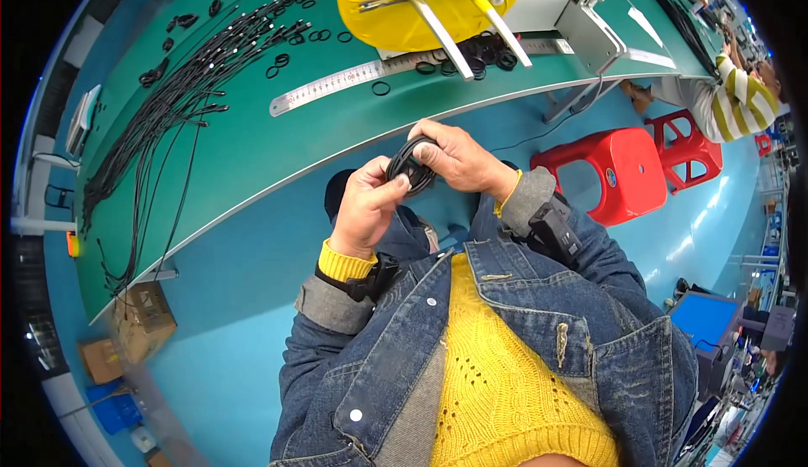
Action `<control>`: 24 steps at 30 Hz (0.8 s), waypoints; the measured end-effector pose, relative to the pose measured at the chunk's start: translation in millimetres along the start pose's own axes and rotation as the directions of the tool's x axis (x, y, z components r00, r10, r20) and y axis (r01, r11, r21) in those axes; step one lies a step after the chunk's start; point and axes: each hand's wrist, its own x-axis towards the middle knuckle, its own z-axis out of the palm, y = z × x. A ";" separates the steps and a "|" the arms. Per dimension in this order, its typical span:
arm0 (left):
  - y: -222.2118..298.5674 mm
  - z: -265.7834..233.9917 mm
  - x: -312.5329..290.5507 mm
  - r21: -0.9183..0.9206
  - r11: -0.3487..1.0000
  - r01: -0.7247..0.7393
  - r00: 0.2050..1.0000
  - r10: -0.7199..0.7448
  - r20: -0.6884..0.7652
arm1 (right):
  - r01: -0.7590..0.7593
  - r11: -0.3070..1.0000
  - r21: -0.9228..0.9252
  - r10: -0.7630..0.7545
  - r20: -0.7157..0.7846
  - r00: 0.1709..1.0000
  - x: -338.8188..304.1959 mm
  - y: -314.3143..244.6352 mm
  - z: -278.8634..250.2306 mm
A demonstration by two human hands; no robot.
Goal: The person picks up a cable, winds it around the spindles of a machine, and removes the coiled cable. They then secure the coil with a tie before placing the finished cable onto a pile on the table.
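Pinching a coiled black cable (407, 166) from two sides — left hand (368, 202) at its lower left, right hand (461, 160) at its upper right — each grip closes thumb against fingers, holding the coil off the green desk (252, 147), near its front edge.

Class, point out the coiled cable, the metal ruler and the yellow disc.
Coiled cable (410, 165), head view: coil's middle.
Metal ruler (360, 76), head view: left stretch.
Yellow disc (465, 28), head view: lower face.
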 end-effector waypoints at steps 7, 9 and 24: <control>28.0 33.3 2.4 0.019 0.903 0.430 0.903 -0.429 -0.009 | -0.042 0.994 -0.102 0.058 0.154 0.986 -8.2 -8.6 -2.5; 29.4 26.1 9.7 0.201 0.830 0.521 0.823 -0.551 0.139 | 0.240 0.902 -0.359 -0.132 0.300 0.945 -6.3 -5.8 -2.0; -32.3 35.1 20.3 0.943 0.276 -0.187 0.950 0.296 0.102 | -0.259 0.859 -0.443 0.172 -0.227 0.959 -30.7 -22.9 10.2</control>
